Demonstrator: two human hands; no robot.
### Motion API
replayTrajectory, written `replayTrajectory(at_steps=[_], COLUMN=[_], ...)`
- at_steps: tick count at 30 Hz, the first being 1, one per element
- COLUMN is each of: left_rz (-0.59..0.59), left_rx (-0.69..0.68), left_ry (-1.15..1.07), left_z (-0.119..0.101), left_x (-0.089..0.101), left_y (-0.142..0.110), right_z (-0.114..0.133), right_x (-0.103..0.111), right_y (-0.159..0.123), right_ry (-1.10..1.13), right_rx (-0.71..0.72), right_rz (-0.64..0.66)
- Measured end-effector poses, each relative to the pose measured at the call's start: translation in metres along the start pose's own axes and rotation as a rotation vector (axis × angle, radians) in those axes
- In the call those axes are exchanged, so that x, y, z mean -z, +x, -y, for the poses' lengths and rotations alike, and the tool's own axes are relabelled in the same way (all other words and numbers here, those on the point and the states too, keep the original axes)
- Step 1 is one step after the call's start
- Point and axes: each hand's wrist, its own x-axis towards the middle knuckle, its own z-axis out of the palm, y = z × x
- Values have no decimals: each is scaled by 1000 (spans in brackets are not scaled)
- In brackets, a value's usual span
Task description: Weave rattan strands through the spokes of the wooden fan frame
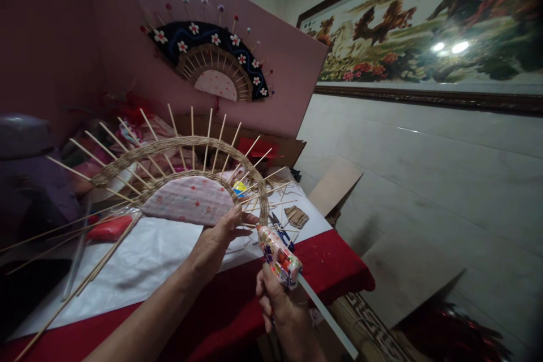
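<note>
My left hand (229,224) grips a half-round fan frame by its right corner. The frame has a pale spotted fabric centre (190,199), thin wooden sticks fanning outward, and a woven cord band (169,145) running across them. In my right hand (282,300) is a hot glue gun (280,257) with a floral pattern, and a long whitish glue stick (328,314) juts from its back. Its nozzle meets or nearly meets the right end of the cord band; I cannot tell whether they touch. Long loose strands (95,268) trail from the frame's left corner.
On the table's white cover (169,257) lie blue-handled scissors (283,233), a cardboard scrap (296,216), loose sticks and a red packet (111,228). A finished dark fan with flowers (203,39) stands against the pink panel behind. Red cloth (326,263) covers the front edge.
</note>
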Motion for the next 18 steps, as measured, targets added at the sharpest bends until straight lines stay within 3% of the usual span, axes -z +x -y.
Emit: replayTrajectory(at_steps=[10,18], left_rz=[5,2], left_rx=[8,-1], left_ry=[-4,7], left_z=[1,2], left_x=[1,2], left_y=[2,0], right_z=[-3,4], right_x=[-2,0], right_y=[-2,-2], right_ry=[-40,16], right_rx=[14,7], right_rz=[-14,50])
